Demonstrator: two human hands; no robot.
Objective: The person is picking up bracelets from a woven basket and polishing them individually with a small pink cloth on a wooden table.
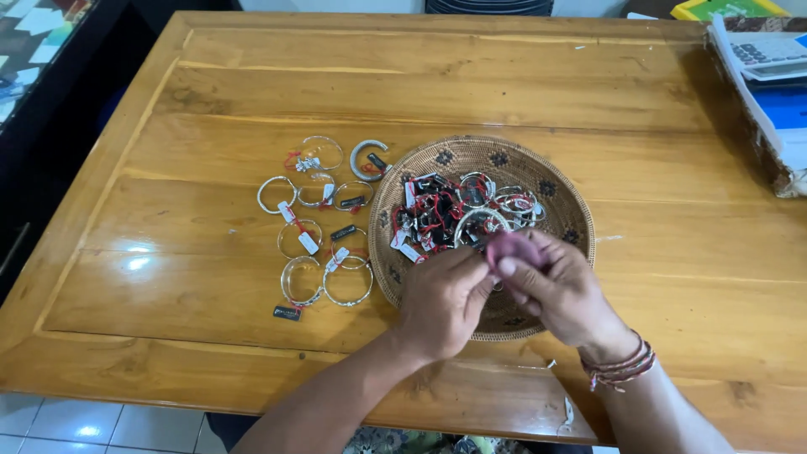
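Note:
A round woven basket (561,198) lies on the wooden table (437,92), filled with several silver bangles (471,210) carrying red strings and small tags. Both hands meet over the basket's near rim. My right hand (555,290) pinches a small pinkish cloth (514,248) between thumb and fingers. My left hand (441,298) is closed beside it, fingertips touching the cloth; a bangle seems to lie between the hands, mostly hidden. Cord bracelets circle my right wrist (620,367).
Several tagged silver bangles (324,227) lie spread on the table left of the basket. A calculator (769,52) rests on a stack of papers and a box at the far right corner. Tiled floor shows past the near table edge.

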